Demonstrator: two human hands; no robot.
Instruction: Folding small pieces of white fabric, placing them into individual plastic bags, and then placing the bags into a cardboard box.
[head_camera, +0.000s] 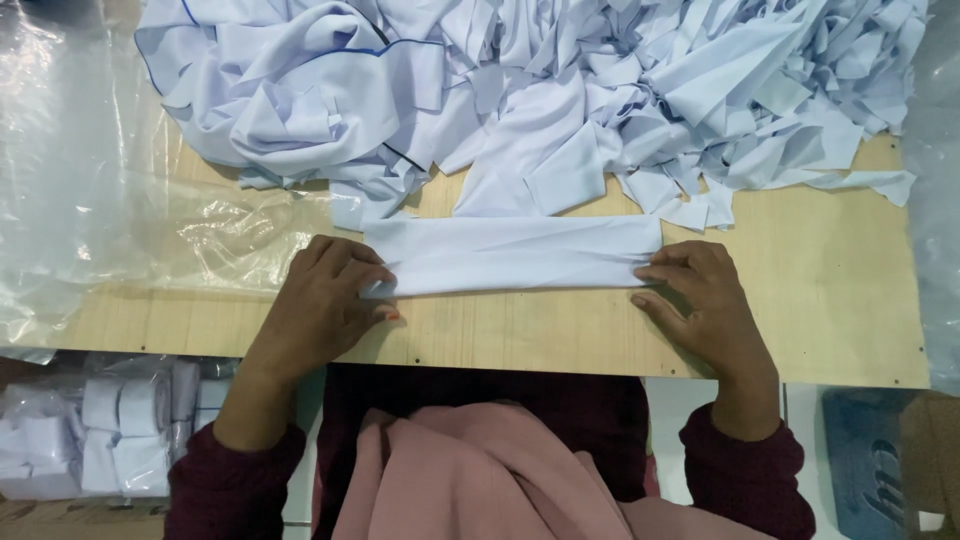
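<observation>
A long white fabric strip (510, 255) lies folded lengthwise on the wooden table (820, 300). My left hand (325, 300) pinches its left end between fingers and thumb. At the strip's right end, my right hand (700, 295) grips the folded edge the same way. Both hands rest on the table close to its near edge. Behind the strip a big heap of white fabric pieces (540, 90) covers the far part of the table.
Clear plastic sheeting (110, 190) lies crumpled over the table's left side. Below the table at the left, a plastic bag holds several folded white strips (110, 430). More plastic hangs at the right edge (940, 200).
</observation>
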